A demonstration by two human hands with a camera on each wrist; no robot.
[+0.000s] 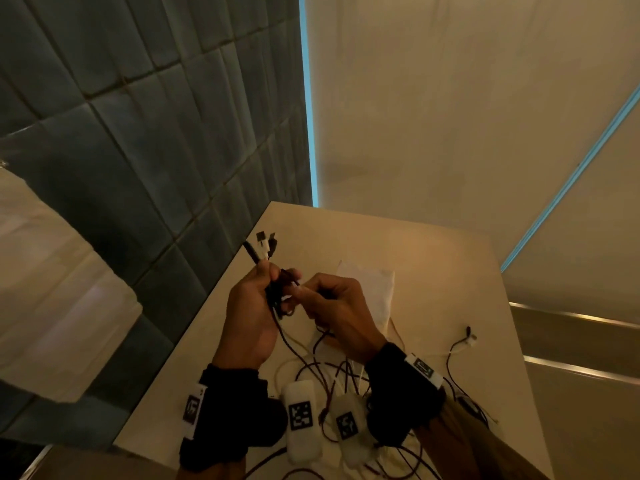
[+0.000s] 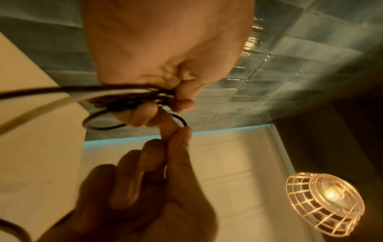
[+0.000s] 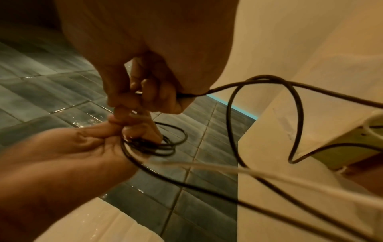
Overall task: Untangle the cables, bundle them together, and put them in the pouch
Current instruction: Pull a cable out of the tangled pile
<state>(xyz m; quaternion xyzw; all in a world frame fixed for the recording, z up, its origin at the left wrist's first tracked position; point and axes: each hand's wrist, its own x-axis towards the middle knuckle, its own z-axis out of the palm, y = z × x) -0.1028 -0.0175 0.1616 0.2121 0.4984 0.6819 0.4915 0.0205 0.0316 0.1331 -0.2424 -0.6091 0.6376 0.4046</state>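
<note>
Dim amber light from a caged ceiling lamp [image 2: 324, 203] washes every view while a cyan strip [image 1: 307, 98] glows along the wall seam, the glossy tiles [image 3: 87, 121] glinting, near hands soft with blur (edges bowed by wide lenses).

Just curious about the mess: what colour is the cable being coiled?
Black; the coiled cable shows best in the right wrist view.

Two hands [image 1: 249, 306] [image 1: 341, 306], one pouch [image 1: 372, 282], one lamp [image 2: 325, 204], several tangled cables [image 1: 332, 372], exact number unclear
</note>
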